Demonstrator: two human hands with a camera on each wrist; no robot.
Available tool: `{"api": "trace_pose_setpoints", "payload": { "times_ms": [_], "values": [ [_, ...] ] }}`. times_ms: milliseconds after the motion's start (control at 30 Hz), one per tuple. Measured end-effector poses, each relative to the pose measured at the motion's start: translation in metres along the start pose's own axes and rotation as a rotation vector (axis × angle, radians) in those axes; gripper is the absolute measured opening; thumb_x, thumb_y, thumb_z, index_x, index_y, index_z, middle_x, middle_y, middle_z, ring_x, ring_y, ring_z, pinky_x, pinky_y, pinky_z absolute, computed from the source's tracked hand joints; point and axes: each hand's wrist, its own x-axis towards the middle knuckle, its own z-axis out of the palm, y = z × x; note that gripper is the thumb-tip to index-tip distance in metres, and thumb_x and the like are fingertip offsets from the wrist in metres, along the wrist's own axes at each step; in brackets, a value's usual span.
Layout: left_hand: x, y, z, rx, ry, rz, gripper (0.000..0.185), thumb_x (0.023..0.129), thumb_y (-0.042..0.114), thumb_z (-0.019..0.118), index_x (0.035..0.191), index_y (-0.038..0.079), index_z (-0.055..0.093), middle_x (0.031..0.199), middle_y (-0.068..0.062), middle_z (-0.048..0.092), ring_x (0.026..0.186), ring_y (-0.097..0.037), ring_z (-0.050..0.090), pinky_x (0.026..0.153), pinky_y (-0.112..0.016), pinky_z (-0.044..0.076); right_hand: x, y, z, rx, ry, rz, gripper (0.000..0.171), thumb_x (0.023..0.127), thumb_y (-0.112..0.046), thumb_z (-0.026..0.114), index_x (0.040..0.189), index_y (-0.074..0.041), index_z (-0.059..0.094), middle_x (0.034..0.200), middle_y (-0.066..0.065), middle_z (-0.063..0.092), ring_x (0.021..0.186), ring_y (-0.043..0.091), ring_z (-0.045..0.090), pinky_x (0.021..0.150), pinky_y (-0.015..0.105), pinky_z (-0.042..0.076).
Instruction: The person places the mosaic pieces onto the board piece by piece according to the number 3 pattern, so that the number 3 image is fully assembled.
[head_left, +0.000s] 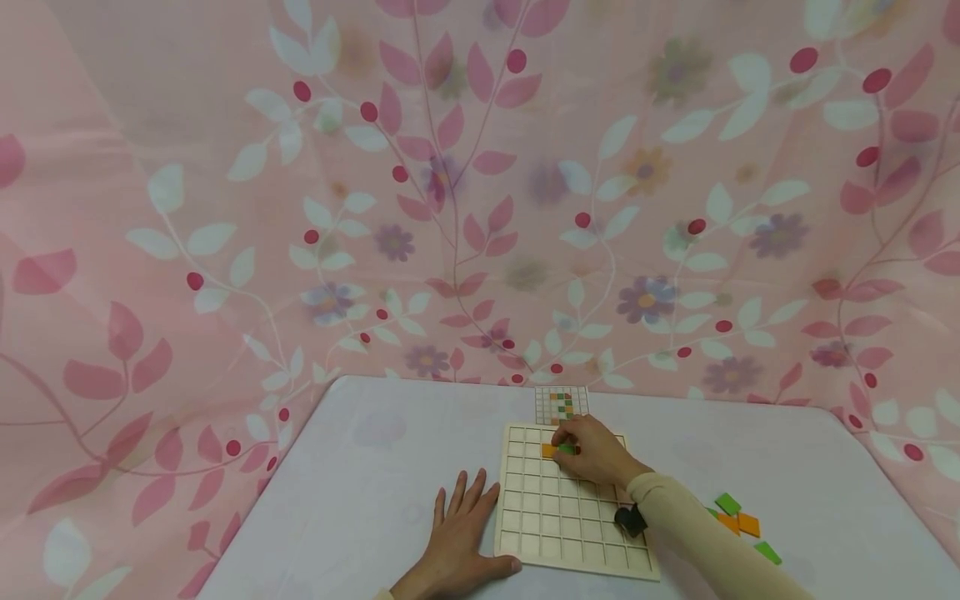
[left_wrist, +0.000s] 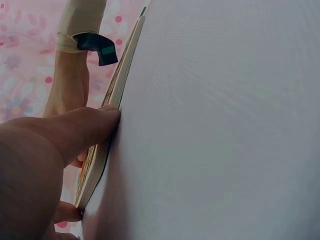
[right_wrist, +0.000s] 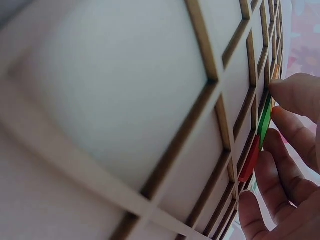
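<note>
A pale wooden grid board (head_left: 550,527) lies on the table. My right hand (head_left: 596,454) is over its far rows, thumb and fingertips pinching a green square tile (right_wrist: 265,117) at a grid cell. An orange tile (head_left: 549,451) lies in the cell to its left, and a red tile (right_wrist: 250,159) is on its other side, partly covered by the hand in the head view. My left hand (head_left: 461,542) rests flat with fingers spread at the board's left edge; its thumb (left_wrist: 95,122) touches the near corner side and a fingertip touches farther up.
Behind the board lies a small printed grid card (head_left: 551,404) with coloured squares, partly hidden by the right hand. Several loose green and orange tiles (head_left: 748,524) lie to the right, some behind the right sleeve (head_left: 697,533). A floral curtain (head_left: 465,208) hangs beyond the white table (head_left: 360,467).
</note>
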Motion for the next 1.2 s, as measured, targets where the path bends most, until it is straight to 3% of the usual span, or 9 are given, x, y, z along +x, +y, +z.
{"api": "trace_pose_setpoints", "payload": {
  "times_ms": [467, 600, 800, 867, 1200],
  "values": [
    [0.0, 0.001, 0.0, -0.014, -0.01, -0.021, 0.107, 0.071, 0.074, 0.068, 0.154, 0.015, 0.035, 0.165, -0.012, 0.014, 0.152, -0.041, -0.001, 0.112, -0.072, -0.003, -0.002, 0.002, -0.002, 0.026, 0.0, -0.017, 0.015, 0.088, -0.022, 0.075, 0.1, -0.014, 0.071, 0.095, -0.004, 0.066, 0.086, 0.014, 0.057, 0.073, 0.027, 0.052],
    [0.0, 0.002, 0.0, -0.007, -0.01, -0.024, 0.107, 0.071, 0.074, 0.068, 0.154, 0.016, 0.035, 0.165, -0.011, 0.015, 0.152, -0.04, 0.0, 0.112, -0.072, -0.003, -0.004, 0.005, -0.008, 0.015, 0.022, -0.004, 0.016, 0.09, -0.023, 0.073, 0.102, -0.013, 0.072, 0.097, -0.005, 0.067, 0.088, 0.012, 0.059, 0.083, 0.034, 0.053],
    [0.0, 0.002, 0.0, -0.01, -0.018, -0.034, 0.107, 0.071, 0.074, 0.069, 0.154, 0.016, 0.034, 0.166, -0.01, 0.015, 0.152, -0.04, -0.001, 0.112, -0.072, -0.003, -0.011, 0.011, -0.026, 0.011, 0.025, 0.086, 0.015, 0.091, -0.025, 0.071, 0.102, -0.014, 0.073, 0.093, -0.009, 0.064, 0.089, 0.01, 0.056, 0.083, 0.037, 0.051],
    [0.0, 0.001, 0.0, -0.013, -0.018, -0.033, 0.107, 0.071, 0.073, 0.069, 0.154, 0.016, 0.034, 0.166, -0.01, 0.014, 0.152, -0.04, -0.001, 0.112, -0.072, -0.003, -0.015, 0.015, -0.033, -0.006, 0.023, 0.089, 0.015, 0.091, -0.025, 0.071, 0.101, -0.015, 0.073, 0.094, -0.008, 0.064, 0.089, 0.012, 0.055, 0.079, 0.036, 0.051],
    [0.0, 0.001, 0.001, 0.001, -0.007, -0.027, 0.106, 0.072, 0.074, 0.068, 0.154, 0.017, 0.034, 0.166, -0.009, 0.015, 0.152, -0.039, -0.001, 0.112, -0.071, -0.004, -0.047, 0.035, -0.075, -0.124, 0.029, 0.136, 0.015, 0.091, -0.027, 0.071, 0.102, -0.016, 0.072, 0.099, -0.002, 0.066, 0.098, 0.024, 0.058, 0.082, 0.044, 0.05]
  ]
}}
